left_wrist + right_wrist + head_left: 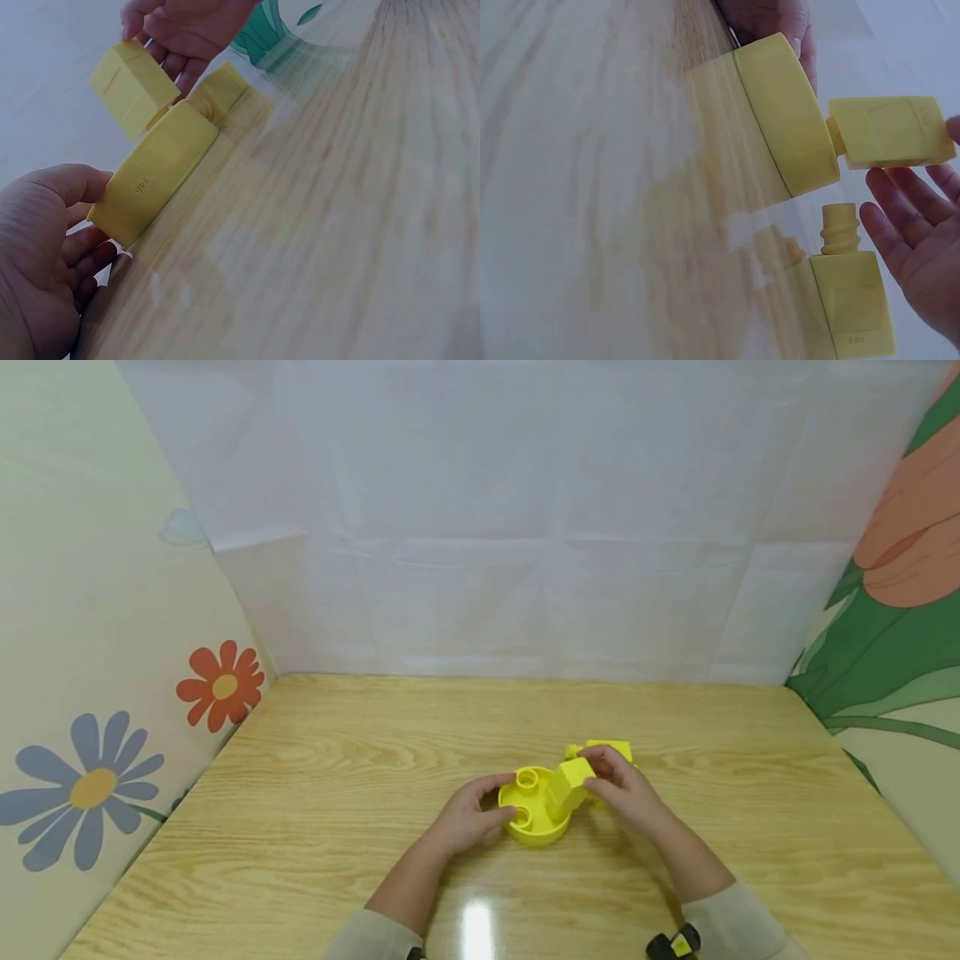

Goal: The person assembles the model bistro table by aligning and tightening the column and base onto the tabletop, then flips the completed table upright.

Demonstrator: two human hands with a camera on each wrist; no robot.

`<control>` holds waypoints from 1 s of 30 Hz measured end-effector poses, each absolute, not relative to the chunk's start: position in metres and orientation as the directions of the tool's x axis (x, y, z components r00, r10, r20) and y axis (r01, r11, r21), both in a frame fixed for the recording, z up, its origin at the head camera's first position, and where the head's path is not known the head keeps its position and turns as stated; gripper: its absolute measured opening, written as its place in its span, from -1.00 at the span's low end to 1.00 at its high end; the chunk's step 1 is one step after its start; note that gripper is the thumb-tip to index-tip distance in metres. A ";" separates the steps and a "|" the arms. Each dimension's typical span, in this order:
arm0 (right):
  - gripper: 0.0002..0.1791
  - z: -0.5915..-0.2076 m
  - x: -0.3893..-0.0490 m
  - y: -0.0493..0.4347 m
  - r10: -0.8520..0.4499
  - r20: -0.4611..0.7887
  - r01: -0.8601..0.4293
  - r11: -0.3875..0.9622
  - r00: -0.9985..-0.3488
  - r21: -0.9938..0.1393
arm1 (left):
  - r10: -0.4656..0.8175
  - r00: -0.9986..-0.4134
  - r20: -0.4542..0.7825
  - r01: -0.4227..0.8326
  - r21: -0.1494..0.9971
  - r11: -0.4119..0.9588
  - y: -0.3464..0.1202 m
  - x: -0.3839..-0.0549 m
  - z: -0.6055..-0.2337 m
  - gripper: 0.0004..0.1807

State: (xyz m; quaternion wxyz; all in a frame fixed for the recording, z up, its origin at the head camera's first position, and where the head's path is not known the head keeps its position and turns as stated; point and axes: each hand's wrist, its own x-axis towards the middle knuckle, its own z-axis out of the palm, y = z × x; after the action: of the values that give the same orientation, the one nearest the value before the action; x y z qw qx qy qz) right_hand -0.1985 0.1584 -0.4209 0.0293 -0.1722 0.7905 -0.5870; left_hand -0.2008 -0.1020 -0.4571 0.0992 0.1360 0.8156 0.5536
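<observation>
A round yellow plastic base (538, 802) with a raised rim and ring-shaped sockets lies on the table. My left hand (468, 818) grips its left side, thumb and fingers at the rim. Above the base's right part, a yellow block (576, 774) stands tilted, its narrow neck (836, 137) meeting the base. My right hand (628, 789) holds the block's upper end between thumb and fingers. Whether the neck sits fully in a socket is hidden. Beneath the right hand lies another yellow block (853, 304) with a threaded peg (840, 229).
More yellow plastic (615, 748) shows just beyond the right hand, partly covered by it. The wooden table (360, 743) meets a white sheet (450, 610) at the back. Flower-patterned walls (90, 635) stand at both sides.
</observation>
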 end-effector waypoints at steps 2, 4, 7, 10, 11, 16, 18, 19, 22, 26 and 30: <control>-0.63 -0.419 -0.197 0.159 -0.288 0.126 -0.206 0.268 -0.949 -0.941 | 0.331 -0.944 -0.011 0.110 0.932 0.346 -0.102 -0.201 -0.457 -0.43; -0.61 -0.418 -0.196 0.160 -0.277 0.089 -0.173 0.296 -0.957 -0.939 | 0.329 -0.944 -0.013 0.108 0.932 0.345 -0.102 -0.201 -0.458 -0.42; -0.56 -0.418 -0.195 0.161 -0.278 0.045 -0.140 0.331 -0.959 -0.933 | 0.327 -0.945 -0.013 0.106 0.933 0.344 -0.102 -0.201 -0.459 -0.42; -0.47 -0.420 -0.194 0.161 -0.300 0.046 -0.152 0.341 -0.953 -0.928 | 0.324 -0.946 -0.017 0.101 0.934 0.343 -0.102 -0.202 -0.459 -0.42; -0.44 -0.420 -0.193 0.161 -0.307 0.046 -0.156 0.343 -0.951 -0.926 | 0.324 -0.946 -0.015 0.103 0.934 0.343 -0.102 -0.202 -0.459 -0.42; -0.35 -0.420 -0.191 0.158 -0.346 0.068 -0.203 0.369 -0.936 -0.907 | 0.325 -0.946 -0.005 0.113 0.933 0.341 -0.102 -0.202 -0.460 -0.42; -0.35 -0.420 -0.190 0.157 -0.357 0.075 -0.223 0.392 -0.931 -0.892 | 0.327 -0.945 -0.002 0.116 0.934 0.339 -0.101 -0.202 -0.460 -0.42; -0.37 -0.420 -0.189 0.157 -0.365 0.084 -0.237 0.398 -0.927 -0.886 | 0.329 -0.944 0.000 0.118 0.934 0.338 -0.101 -0.201 -0.460 -0.42; -0.47 -0.421 -0.188 0.159 -0.402 0.145 -0.305 0.370 -0.904 -0.877 | 0.333 -0.943 0.002 0.122 0.933 0.339 -0.101 -0.201 -0.460 -0.42; -0.57 -0.423 -0.188 0.163 -0.437 0.229 -0.373 0.279 -0.870 -0.885 | 0.330 -0.944 -0.007 0.113 0.933 0.342 -0.102 -0.201 -0.459 -0.42; -0.61 -0.422 -0.188 0.163 -0.405 0.203 -0.343 0.310 -0.892 -0.887 | 0.326 -0.945 -0.012 0.104 0.936 0.337 -0.102 -0.201 -0.459 -0.42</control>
State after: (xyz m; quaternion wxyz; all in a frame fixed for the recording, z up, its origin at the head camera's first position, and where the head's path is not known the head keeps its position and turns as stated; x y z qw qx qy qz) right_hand -0.1883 0.1631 -0.4218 0.0287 -0.2310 0.8089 -0.5399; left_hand -0.2013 -0.1020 -0.4588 0.0990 0.1325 0.8115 0.5604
